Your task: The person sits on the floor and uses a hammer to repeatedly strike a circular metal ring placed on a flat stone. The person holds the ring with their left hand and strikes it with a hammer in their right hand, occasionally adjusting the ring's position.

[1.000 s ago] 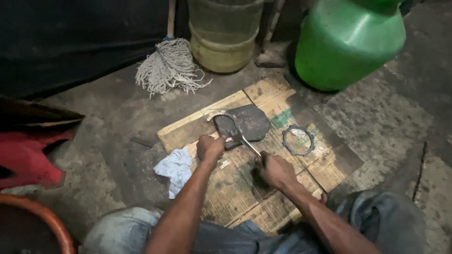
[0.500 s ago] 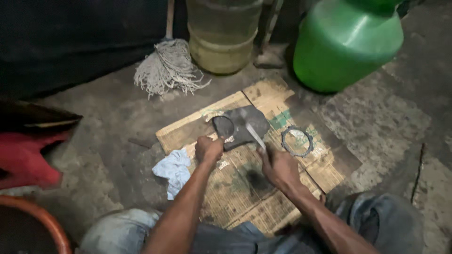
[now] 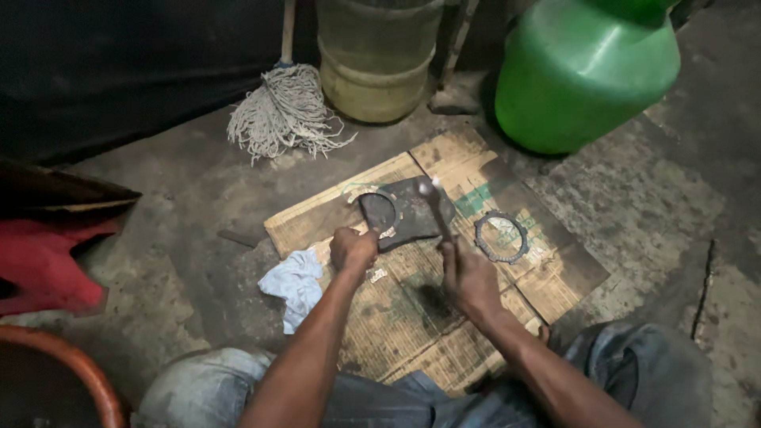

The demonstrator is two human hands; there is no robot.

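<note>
Since the frame a second earlier, the right hand (image 3: 469, 277) had risen from the cardboard, lifting the hammer (image 3: 434, 208) so that its blurred head hung over the dark stone slab (image 3: 412, 210) near the cardboard's far edge. A big green plastic jug (image 3: 587, 71) stood on the concrete floor beyond the far right corner of the flattened cardboard sheet (image 3: 412, 317), a yellowish water bottle (image 3: 379, 63) beside it and a string mop (image 3: 285, 115) further left. The person sat at the cardboard's near edge. The left hand (image 3: 353, 250) was closed tightly around the near rim of a metal ring plate (image 3: 378, 210) resting on the slab; the right hand's fingers were wrapped fully around the hammer's handle. A second ring, toothed (image 3: 501, 236), lay flat on the cardboard toward its right edge, apart from the slab. A pale blue rag (image 3: 295, 284) lay crumpled at the left edge.
</note>
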